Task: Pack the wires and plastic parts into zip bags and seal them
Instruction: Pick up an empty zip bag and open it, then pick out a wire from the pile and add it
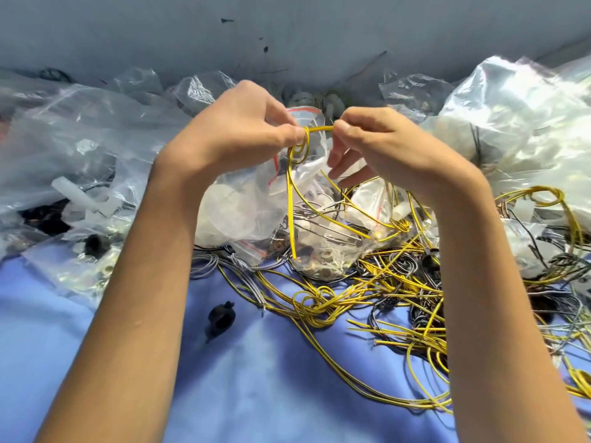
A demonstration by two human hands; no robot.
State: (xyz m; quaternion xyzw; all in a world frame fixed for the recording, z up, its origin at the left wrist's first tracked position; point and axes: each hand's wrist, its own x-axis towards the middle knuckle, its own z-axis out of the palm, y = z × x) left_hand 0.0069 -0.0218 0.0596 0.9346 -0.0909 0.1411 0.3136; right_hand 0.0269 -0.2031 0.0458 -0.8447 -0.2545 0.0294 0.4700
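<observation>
Open blue cloth (pixel 256 385) near, wall (pixel 287 30) close behind, bags (pixel 80 129) heaped both sides, wire tangle (pixel 403 302) under right arm, left hand (pixel 236 129) and right hand (pixel 383 145) pinching a yellow wire (pixel 319 128) (looped at left).

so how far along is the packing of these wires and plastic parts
Partway at best, I'd judge. Done: a zip bag with white pieces already looks filled; I can't tell if it's sealed. In hand: the left hand and right hand pinch one yellow wire, looped at the left fingertips. Left: a tangle of loose wires and a black plastic part lie unbagged on the blue cloth.
</observation>
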